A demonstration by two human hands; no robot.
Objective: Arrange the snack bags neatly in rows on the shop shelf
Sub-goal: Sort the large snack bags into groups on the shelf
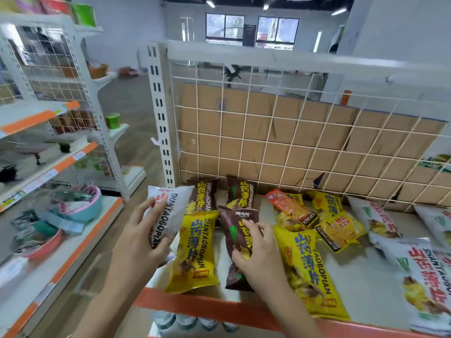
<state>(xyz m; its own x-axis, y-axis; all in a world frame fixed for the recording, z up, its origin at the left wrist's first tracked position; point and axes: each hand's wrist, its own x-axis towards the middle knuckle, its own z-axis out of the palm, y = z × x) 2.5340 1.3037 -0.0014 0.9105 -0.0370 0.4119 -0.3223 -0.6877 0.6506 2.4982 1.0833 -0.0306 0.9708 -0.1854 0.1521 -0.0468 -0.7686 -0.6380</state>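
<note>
My left hand [141,237] grips a white snack bag [170,211] at the left end of the shop shelf [366,284]. My right hand [256,254] holds a brown snack bag [235,228] lying on the shelf beside a yellow bag [195,252]. Two more brown bags [203,193] [241,192] lean against the wire back. Another yellow bag [307,269] lies right of my right hand. Orange and yellow bags [292,208] are piled behind it, and white bags [424,284] lie scattered at the right.
A white wire grid [292,132] with cardboard behind it forms the shelf's back. An orange strip [195,306] edges the shelf front, with bottles below. A second shelving unit [48,215] with bowls and goods stands to the left across an aisle.
</note>
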